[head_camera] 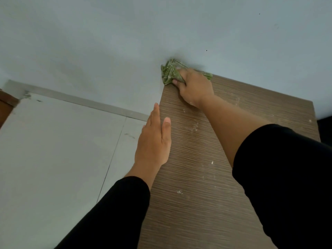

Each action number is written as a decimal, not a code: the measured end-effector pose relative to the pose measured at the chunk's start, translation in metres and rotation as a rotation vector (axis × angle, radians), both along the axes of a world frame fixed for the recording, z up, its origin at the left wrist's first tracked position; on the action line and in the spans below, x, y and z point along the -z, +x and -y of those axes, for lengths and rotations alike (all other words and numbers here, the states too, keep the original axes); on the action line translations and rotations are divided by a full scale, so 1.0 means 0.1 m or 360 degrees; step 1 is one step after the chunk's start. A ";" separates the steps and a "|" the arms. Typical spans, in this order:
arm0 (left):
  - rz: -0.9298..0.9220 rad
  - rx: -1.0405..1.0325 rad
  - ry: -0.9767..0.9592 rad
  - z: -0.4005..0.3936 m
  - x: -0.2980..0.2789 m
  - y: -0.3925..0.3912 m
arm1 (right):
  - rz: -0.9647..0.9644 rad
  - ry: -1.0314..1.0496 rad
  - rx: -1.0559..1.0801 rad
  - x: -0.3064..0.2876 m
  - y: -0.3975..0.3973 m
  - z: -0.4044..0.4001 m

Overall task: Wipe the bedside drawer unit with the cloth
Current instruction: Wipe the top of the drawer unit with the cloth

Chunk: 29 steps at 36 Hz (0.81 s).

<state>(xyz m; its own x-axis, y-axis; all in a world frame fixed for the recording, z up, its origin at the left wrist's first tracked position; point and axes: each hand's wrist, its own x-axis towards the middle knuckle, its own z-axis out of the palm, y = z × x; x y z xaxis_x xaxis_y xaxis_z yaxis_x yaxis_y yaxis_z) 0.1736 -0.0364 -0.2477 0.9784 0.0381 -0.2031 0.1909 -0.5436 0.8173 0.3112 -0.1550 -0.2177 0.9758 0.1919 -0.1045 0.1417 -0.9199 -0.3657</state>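
Right hand point(195, 88) clenched on green cloth point(168, 73), pressed at far left corner of drawer unit top point(197, 177), against wall point(125, 42). Left hand point(154, 141) flat, released, along left edge. Mid-wipe; white specks nearer than hand, probably next pull back across them.

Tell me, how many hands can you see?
2. The right hand is at the far corner of the drawer unit, by the wall, gripping the green cloth. The left hand lies open and flat along the unit's left edge, holding nothing.
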 end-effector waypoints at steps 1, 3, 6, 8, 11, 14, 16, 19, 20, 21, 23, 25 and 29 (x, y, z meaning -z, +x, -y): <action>0.0009 -0.0007 -0.0023 0.00 -0.02 0.00 | -0.0002 -0.0005 -0.0006 0.00 -0.03 -0.01; 0.0016 -0.0030 -0.0076 -0.01 -0.06 -0.01 | -0.0007 -0.0012 -0.0017 0.00 -0.12 -0.04; 0.0024 -0.0081 -0.0158 -0.02 -0.11 -0.03 | -0.0010 -0.0015 -0.0038 -0.01 -0.31 -0.09; 0.0032 -0.0116 -0.0200 -0.03 -0.14 -0.05 | 0.0005 -0.0006 -0.0051 -0.03 -0.48 -0.14; 0.0051 -0.0218 -0.0271 -0.06 -0.18 -0.13 | 0.0025 0.0022 -0.0071 -0.06 -0.73 -0.21; 0.0029 -0.0391 -0.0534 -0.11 -0.15 -0.27 | 0.0011 0.0023 -0.0094 -0.06 -1.00 -0.25; -0.0031 -0.0494 -0.0693 -0.17 -0.12 -0.35 | -0.0001 0.0022 -0.0113 -0.05 -1.14 -0.28; -0.0203 -0.0713 -0.1026 -0.23 -0.17 -0.50 | -0.0035 0.0003 -0.0125 -0.05 -1.36 -0.32; -0.0246 -0.0764 -0.1139 -0.24 -0.20 -0.55 | -0.0039 0.0003 -0.0129 -0.05 -1.44 -0.33; -0.0282 -0.0776 -0.1211 -0.24 -0.24 -0.61 | -0.0044 0.0006 -0.0137 -0.06 -1.53 -0.34; -0.0318 -0.0749 -0.1297 -0.27 -0.27 -0.70 | -0.0058 0.0008 -0.0150 -0.07 -1.69 -0.36; -0.0361 -0.0692 -0.1309 -0.33 -0.30 -0.79 | -0.0073 0.0015 -0.0167 -0.08 -1.87 -0.39; -0.0539 -0.0613 -0.1336 -0.47 -0.34 -0.96 | -0.0081 0.0026 -0.0195 -0.08 -2.23 -0.42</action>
<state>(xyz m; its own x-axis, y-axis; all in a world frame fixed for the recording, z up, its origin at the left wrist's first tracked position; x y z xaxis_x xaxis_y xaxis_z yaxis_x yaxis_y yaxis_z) 0.0772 0.0108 -0.2134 0.8144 0.0576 -0.5774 0.5285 0.3374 0.7790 0.0883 -0.1134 -0.2097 0.9385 0.3114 -0.1490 0.2336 -0.8908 -0.3898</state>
